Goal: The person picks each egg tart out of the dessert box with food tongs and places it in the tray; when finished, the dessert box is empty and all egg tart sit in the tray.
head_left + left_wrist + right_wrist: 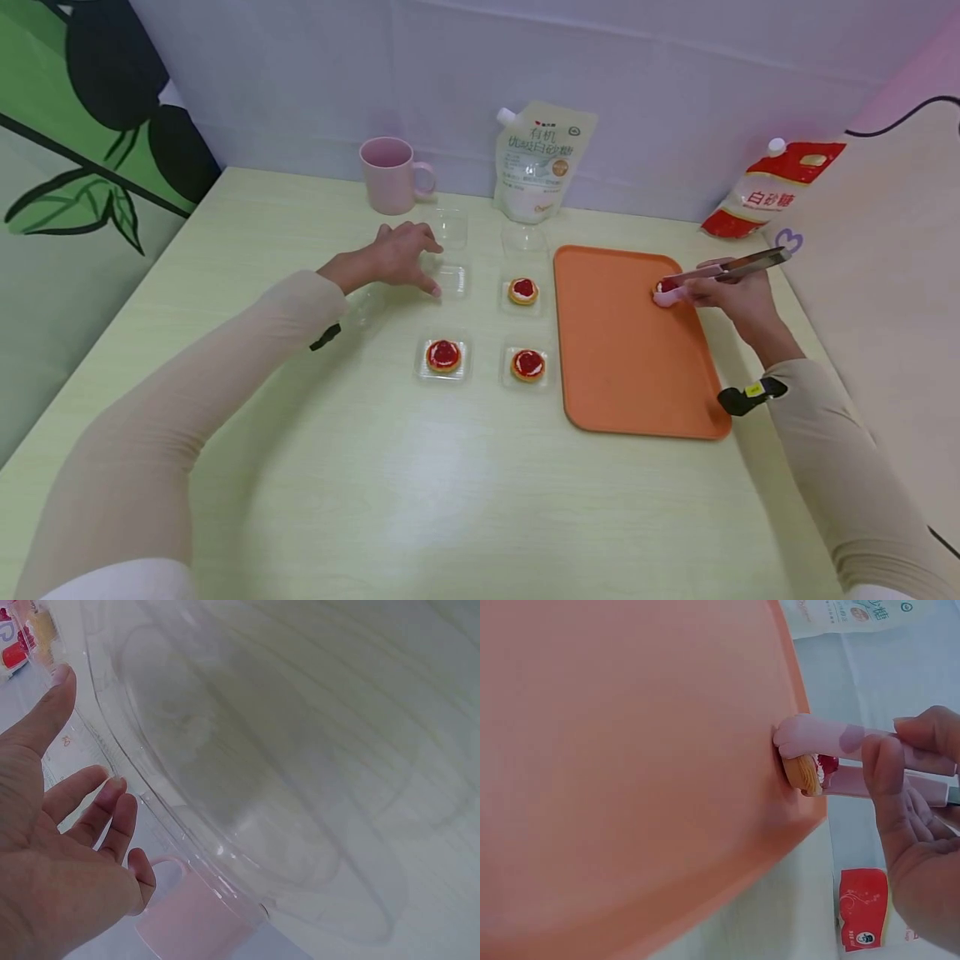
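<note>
My right hand [738, 304] grips pink-tipped tongs [832, 739] with metal handles. Their paw-shaped ends stand on either side of a small tart [804, 774] with cream and red topping, at the far right of an orange tray [630, 350]. My left hand [401, 254], thumb and fingers spread, is beside a clear plastic box [452, 282]; whether it touches the plastic I cannot tell. In the left wrist view, clear plastic [247, 750] fills the space past the fingertips. Three more tarts sit in clear boxes, among them a front-left tart [443, 356].
A pink mug [390, 177] stands at the back, beyond the left hand. Behind the boxes is a pale spouted sugar pouch [536, 162]; a red and white sugar bag [772, 190] leans at the back right. The pale table [420, 483] meets a curtain behind.
</note>
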`<action>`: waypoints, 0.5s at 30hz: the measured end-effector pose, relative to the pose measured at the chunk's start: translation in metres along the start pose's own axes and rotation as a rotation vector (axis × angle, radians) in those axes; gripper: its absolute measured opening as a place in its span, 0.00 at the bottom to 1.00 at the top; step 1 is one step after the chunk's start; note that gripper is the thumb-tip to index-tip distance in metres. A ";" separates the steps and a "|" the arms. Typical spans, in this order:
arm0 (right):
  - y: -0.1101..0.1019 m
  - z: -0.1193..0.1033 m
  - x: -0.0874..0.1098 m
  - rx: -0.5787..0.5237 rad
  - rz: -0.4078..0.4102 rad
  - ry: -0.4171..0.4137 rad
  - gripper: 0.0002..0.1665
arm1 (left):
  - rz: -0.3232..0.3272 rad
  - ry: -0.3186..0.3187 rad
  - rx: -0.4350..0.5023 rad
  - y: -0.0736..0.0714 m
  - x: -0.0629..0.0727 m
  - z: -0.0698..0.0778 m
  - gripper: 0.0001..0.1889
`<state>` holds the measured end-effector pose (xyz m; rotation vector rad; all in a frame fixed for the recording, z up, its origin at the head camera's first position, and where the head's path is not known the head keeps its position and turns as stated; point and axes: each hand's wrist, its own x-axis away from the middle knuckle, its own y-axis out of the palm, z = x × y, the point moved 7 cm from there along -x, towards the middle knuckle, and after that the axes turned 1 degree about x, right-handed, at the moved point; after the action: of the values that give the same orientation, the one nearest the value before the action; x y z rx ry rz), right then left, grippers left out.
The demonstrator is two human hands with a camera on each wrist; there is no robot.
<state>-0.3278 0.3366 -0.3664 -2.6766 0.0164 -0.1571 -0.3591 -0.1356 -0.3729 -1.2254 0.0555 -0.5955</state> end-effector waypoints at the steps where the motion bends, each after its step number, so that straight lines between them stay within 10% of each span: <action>1: 0.001 0.000 0.000 0.008 0.005 0.009 0.22 | 0.000 0.000 0.000 0.000 0.000 0.000 0.42; 15: 0.003 -0.001 -0.001 0.070 0.042 0.011 0.24 | -0.001 -0.003 0.011 0.000 0.000 0.000 0.41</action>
<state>-0.3284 0.3333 -0.3669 -2.6032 0.0688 -0.1559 -0.3590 -0.1354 -0.3727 -1.2153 0.0490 -0.5939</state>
